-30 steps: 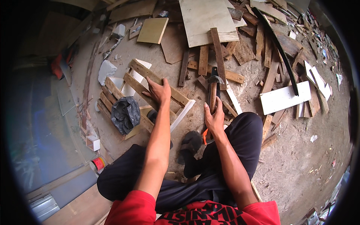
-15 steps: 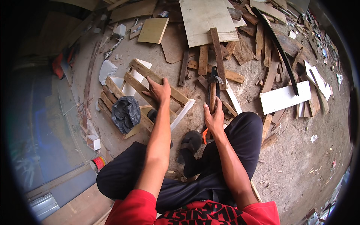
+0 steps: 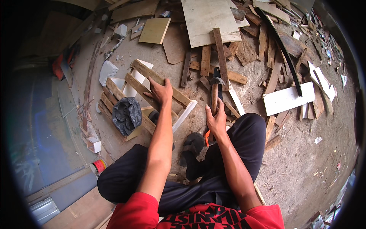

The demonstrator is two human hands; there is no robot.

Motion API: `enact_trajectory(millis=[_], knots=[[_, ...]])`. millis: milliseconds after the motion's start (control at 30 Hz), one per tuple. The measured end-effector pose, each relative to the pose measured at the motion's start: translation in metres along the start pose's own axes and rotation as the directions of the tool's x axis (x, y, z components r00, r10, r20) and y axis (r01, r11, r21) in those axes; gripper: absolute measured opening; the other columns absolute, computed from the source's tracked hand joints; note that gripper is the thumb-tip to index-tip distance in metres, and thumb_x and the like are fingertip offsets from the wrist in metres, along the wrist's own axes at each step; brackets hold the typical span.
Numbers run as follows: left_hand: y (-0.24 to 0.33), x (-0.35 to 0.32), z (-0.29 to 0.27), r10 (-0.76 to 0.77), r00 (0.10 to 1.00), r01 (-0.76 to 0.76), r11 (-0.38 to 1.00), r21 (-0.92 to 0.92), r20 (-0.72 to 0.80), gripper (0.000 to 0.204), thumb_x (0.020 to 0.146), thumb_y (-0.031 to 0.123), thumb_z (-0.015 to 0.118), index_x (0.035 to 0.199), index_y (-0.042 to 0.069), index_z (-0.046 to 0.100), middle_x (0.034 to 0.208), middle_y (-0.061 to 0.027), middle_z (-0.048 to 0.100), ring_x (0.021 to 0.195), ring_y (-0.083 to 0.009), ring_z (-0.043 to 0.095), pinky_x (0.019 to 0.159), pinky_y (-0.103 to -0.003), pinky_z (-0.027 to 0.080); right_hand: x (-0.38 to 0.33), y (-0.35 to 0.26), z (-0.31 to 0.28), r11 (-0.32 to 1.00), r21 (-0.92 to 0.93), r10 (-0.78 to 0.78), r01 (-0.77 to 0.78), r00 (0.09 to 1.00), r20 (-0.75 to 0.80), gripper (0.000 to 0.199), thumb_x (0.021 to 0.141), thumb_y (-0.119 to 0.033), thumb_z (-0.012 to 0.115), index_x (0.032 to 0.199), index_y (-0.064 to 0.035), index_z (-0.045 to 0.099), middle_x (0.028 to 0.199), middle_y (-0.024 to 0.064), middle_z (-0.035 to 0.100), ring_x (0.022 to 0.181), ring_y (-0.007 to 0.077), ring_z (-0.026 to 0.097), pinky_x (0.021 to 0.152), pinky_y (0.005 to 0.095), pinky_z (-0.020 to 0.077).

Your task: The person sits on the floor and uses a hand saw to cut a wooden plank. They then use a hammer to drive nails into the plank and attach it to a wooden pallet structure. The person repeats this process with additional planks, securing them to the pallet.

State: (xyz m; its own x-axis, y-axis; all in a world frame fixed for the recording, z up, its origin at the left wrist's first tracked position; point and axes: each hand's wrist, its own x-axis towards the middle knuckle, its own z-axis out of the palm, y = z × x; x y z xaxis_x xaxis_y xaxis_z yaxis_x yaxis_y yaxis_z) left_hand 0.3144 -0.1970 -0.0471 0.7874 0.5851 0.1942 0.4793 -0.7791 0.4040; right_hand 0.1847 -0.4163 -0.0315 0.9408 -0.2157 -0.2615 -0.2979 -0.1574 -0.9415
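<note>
A: I see a dirt ground (image 3: 305, 160) covered with wood scraps, and a big pale plywood sheet (image 3: 209, 19) at the top centre of the frame. Where are the hands?

B: The left hand (image 3: 160, 91) is left of centre, fingers spread flat and pressing on a slat of the wooden pallet frame (image 3: 152, 89). The right hand (image 3: 216, 120) is at the centre, fingers closed around the wooden handle of the hammer (image 3: 214, 97); the metal head points up the frame and rests close to a loose plank (image 3: 221, 57).

A: What could go wrong from here, in your opinion?

B: I think the frame can slide or tip when it is struck, because only one flat hand keeps it down and the ground under it is loose sand. Also the left hand lies near the place where the hammer can land, so a bad swing may hit the fingers.

A: Other things?

B: The black plastic bag (image 3: 127, 114) lies on the frame at the left and hides some slats; I cannot tell if nails stick out there. The white board (image 3: 288, 99) at the right and the scraps around the knees (image 3: 251, 129) may have nails too, and the person sits very low among them
</note>
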Motion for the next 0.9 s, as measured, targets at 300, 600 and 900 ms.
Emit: enact_trajectory(millis=[300, 600, 900], knots=[[0.000, 0.006, 0.002, -0.082, 0.972, 0.046, 0.985, 0.167, 0.218, 0.096, 0.088, 0.045, 0.052, 0.152, -0.005, 0.002, 0.135, -0.0329, 0.050, 0.133, -0.0402, 0.046, 0.116, -0.063, -0.008, 0.002, 0.000, 0.005, 1.000, 0.006, -0.027, 0.027, 0.999, 0.025, 0.059, 0.093, -0.024, 0.066, 0.140, -0.0022, 0.038, 0.106, 0.0282, 0.066, 0.099, 0.0406, 0.067, 0.084, 0.0451, 0.0512], [0.000, 0.006, 0.001, -0.090, 0.966, 0.037, 0.976, 0.214, 0.242, 0.097, 0.089, 0.045, 0.050, 0.152, -0.008, -0.003, 0.133, -0.0346, 0.050, 0.134, -0.0396, 0.045, 0.115, -0.063, -0.011, 0.010, 0.008, 0.037, 0.955, 0.270, -0.175, 0.120, 0.966, 0.189, 0.063, 0.087, -0.006, 0.061, 0.145, -0.0019, 0.035, 0.123, 0.0234, 0.059, 0.115, 0.0334, 0.060, 0.099, 0.0389, 0.0445], [0.001, 0.005, 0.001, -0.064, 0.977, 0.020, 0.977, 0.211, 0.203, 0.096, 0.090, 0.046, 0.050, 0.152, -0.005, -0.003, 0.128, -0.0346, 0.054, 0.128, -0.0413, 0.051, 0.117, -0.062, -0.010, 0.009, 0.011, 0.038, 0.962, 0.260, -0.155, 0.083, 0.950, 0.271, 0.065, 0.085, -0.006, 0.062, 0.143, -0.0013, 0.036, 0.127, 0.0251, 0.057, 0.123, 0.0368, 0.055, 0.104, 0.0409, 0.0414]])
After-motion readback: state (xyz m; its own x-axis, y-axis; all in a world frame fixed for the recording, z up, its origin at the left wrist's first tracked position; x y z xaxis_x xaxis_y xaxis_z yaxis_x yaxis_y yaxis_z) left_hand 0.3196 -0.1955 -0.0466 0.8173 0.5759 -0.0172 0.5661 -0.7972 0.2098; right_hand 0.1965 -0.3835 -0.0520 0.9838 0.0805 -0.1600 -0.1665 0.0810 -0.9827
